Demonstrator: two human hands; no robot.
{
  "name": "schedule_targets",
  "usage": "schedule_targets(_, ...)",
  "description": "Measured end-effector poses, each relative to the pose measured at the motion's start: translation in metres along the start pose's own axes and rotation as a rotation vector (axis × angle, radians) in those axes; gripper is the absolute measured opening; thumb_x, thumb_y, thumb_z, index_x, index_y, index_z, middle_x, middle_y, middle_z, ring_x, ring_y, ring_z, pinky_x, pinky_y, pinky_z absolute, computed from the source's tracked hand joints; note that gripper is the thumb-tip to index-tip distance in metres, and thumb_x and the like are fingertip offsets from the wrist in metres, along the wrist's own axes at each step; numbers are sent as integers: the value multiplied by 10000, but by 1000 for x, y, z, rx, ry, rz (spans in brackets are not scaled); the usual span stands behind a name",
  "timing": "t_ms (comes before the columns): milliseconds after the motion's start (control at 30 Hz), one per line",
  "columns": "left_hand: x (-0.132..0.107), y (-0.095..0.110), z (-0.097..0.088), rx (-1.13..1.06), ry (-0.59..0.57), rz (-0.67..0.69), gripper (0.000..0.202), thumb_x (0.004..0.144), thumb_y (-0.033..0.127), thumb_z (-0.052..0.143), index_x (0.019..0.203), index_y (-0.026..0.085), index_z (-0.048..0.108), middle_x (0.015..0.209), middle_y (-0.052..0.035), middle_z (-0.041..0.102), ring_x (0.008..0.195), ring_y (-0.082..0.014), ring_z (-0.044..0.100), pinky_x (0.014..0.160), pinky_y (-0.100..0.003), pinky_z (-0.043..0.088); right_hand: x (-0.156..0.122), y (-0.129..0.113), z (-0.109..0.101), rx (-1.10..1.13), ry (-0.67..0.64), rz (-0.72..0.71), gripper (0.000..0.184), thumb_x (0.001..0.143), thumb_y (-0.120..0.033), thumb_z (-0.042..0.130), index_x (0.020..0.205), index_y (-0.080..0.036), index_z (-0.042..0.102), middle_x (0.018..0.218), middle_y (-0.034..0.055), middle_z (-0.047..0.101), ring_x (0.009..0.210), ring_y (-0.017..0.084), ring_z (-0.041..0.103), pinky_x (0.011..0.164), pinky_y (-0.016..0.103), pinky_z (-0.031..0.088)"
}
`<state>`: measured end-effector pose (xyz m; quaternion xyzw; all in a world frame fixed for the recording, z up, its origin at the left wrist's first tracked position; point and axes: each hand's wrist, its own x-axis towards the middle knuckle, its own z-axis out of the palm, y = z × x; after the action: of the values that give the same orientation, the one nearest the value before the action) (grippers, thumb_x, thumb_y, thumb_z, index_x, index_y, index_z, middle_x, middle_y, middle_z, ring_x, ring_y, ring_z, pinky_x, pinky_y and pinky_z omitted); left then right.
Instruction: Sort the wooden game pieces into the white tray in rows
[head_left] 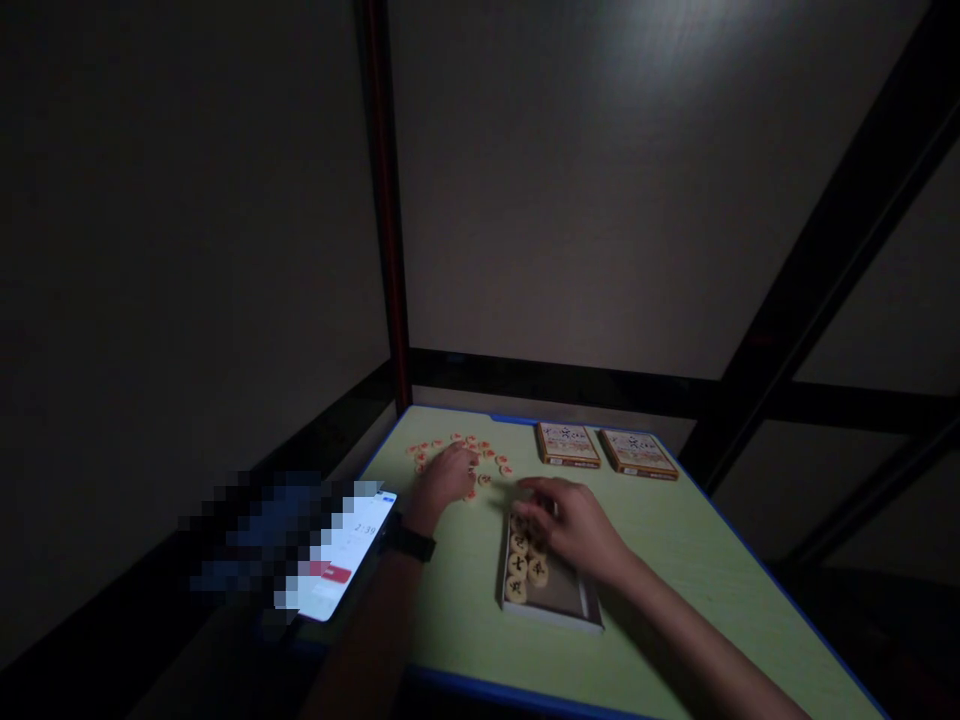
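My left hand (450, 472) reaches down among scattered Chinese chess pieces (484, 479) with red markings, on the left part of the green table. Its fingertips are small and partly hidden, so I cannot tell whether a piece is between them. My right hand (566, 520) is over the far end of a shallow open box (559, 596), its forefinger stretched forward and its thumb apart below. Several pale round chess pieces (516, 588) with dark characters lie in the box, lined up along its left side. The hand covers some of them.
Two flat printed boxes (568, 445) lie side by side at the far right of the green table (675, 590). A lit phone (349, 555) stands tilted at the left edge, partly pixelated. Walls and a dark post (388, 220) rise behind the table.
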<state>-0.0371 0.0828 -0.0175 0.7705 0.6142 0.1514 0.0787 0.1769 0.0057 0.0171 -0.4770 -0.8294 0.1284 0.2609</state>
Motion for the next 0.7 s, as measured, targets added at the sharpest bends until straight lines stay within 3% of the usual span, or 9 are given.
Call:
schedule_targets(100,2,-4,5,22,-2,-6,292,881,78,524,1104,142,701,1210,-132,662,1206,-228,582,1070,-321,420,40,0,7,-155,-155,31,245,879,-235,627,1099,-182,721,984,89,750,891,216,685,765,275,457)
schedule_targets(267,2,-8,9,54,-4,4,238,901,110,537,1094,140,674,1204,-141,656,1195,-235,586,1038,-329,441,77,-6,37,-315,-265,69,234,864,-336,632,1038,-204,718,1129,115,705,999,257,677,767,298,460)
schedule_targets(467,-3,-6,6,76,12,36,210,952,153,477,1077,159,645,1160,-141,662,1111,-236,617,970,-338,474,84,-2,55,-258,-280,81,178,870,-258,614,1001,-174,701,1177,147,672,989,264,672,789,322,468)
schedule_targets(600,-3,0,5,74,25,80,233,940,114,488,1135,132,614,1192,-163,652,1148,-244,600,1007,-353,456,79,8,48,-137,-218,81,157,889,-168,559,1006,-127,655,1113,167,677,978,233,650,831,308,454)
schedule_targets(700,0,8,6,-11,91,147,223,945,112,485,1133,137,602,1184,-148,655,1153,-240,592,1013,-356,452,73,25,39,62,-124,107,166,939,-181,476,1012,-136,619,959,111,696,860,184,641,775,285,464)
